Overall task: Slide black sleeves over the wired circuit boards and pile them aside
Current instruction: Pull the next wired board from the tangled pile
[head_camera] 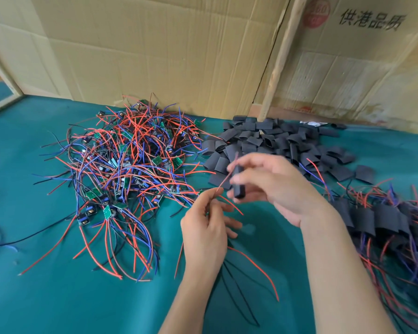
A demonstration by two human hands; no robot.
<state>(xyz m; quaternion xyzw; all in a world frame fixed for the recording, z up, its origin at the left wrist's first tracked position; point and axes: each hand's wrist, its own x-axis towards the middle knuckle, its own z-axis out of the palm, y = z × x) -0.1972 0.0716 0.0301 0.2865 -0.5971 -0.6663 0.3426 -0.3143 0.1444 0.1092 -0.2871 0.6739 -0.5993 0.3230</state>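
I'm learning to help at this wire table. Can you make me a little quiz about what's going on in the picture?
1. True or false: the right hand holds a black sleeve.
2. What does the left hand pinch? A) scissors B) a red wire C) a cardboard flap
3. Fill the gap: the pile of empty sleeves lies on the ____ cloth, to the right of the tangle of bare boards.

Key
1. True.
2. B.
3. Green. The pile of finished sleeved boards lies at the far right.
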